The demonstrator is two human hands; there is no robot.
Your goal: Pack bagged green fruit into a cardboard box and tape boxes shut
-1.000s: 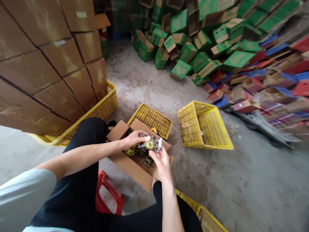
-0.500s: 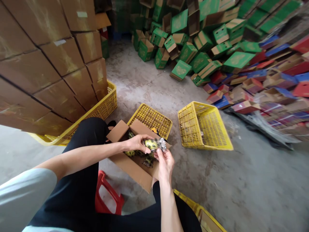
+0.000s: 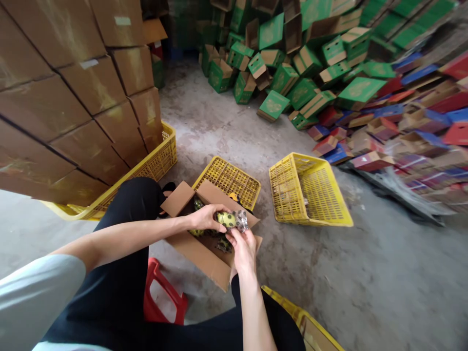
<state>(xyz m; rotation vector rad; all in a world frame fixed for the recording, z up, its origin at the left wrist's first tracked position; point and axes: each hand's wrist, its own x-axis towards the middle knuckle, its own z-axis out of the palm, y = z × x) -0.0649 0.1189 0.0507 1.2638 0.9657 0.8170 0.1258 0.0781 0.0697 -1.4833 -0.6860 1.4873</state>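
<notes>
Fingers (image 3: 219, 218) of both hands pinch wrapped yellow ball (image 3: 227, 220).

Both bare forearms reach forward and meet low at centre. The left hand (image 3: 205, 218) curls, fingers closed in a grip; the right hand (image 3: 243, 246) pinches just beside it.

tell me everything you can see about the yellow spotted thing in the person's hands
The yellow spotted item is small and rounded, yellow-green with dark spots, partly in crinkly clear wrapping bunched at its right end. The left hand grips it from the left; the right hand pinches at it from below. It is held just above the open cardboard box, where similar spotted pieces lie.
</notes>
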